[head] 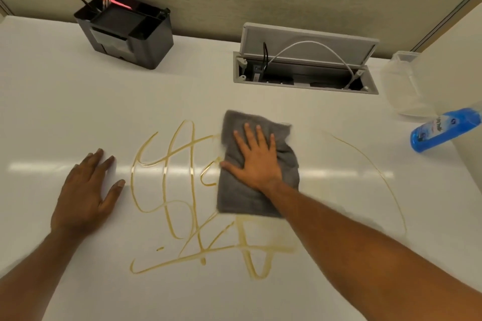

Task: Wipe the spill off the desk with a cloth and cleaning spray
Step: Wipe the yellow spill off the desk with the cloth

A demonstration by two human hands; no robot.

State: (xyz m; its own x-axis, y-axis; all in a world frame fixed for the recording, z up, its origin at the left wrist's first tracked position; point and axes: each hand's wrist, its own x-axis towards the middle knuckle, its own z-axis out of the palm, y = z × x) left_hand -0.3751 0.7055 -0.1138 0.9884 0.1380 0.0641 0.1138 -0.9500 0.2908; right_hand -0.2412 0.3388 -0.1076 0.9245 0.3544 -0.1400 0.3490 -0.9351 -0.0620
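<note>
The right hand (257,157) presses flat, fingers spread, on the grey cloth (254,164) at the right edge of the yellow spill (191,200). The left hand (87,191) rests open on the white table (65,101) just left of it; the blue spray bottle (443,129) sits far right

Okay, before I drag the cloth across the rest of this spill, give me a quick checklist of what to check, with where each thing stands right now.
1. Right hand flat on the grey cloth, palm down: ok.
2. Cloth touching the sticky yellow-brown squiggle of spill: ok, its left edge overlaps the lines.
3. Left hand clear of the spill: ok, it rests on the white desk just left of the lines.
4. Spill removed: not ok, most lines remain, including a thin arc to the right.
5. Blue spray bottle out of the wiping path: ok, far right.
6. Whether the spill has been sprayed: cannot tell.
</note>
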